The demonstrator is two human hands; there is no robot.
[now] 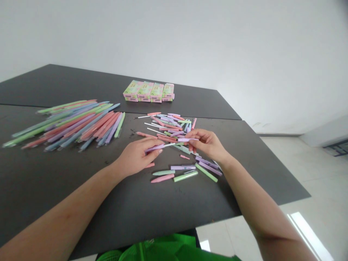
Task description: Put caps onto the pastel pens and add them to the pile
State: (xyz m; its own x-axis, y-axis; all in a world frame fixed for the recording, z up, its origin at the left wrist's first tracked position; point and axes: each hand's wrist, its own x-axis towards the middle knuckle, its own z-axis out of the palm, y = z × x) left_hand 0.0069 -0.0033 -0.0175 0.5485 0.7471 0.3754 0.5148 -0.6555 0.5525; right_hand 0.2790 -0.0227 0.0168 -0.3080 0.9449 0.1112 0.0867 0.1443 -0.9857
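Note:
My left hand (pixel 134 156) is closed around a purple pen section (pixel 154 148), from which a thin white refill (pixel 169 144) sticks out to the right. In my right hand (pixel 208 145), thumb and fingers pinch a purple pen barrel (pixel 187 140) just above the refill's far end. Whether the two pieces touch, I cannot tell. Beneath and behind my hands lies a loose heap of pen parts (pixel 174 125) in pink, purple, green and blue, with white refills among them. Closer to me are a green barrel (pixel 186 176), a pink tapered piece (pixel 162 178) and a small pink piece (pixel 185 157).
A large pile of pastel pens (pixel 73 123) covers the left of the dark table (pixel 130 206). Several pink and green boxes (pixel 149 90) stand in a row at the back. The table's right edge slants toward me, with a pale tiled floor (pixel 288 163) beyond.

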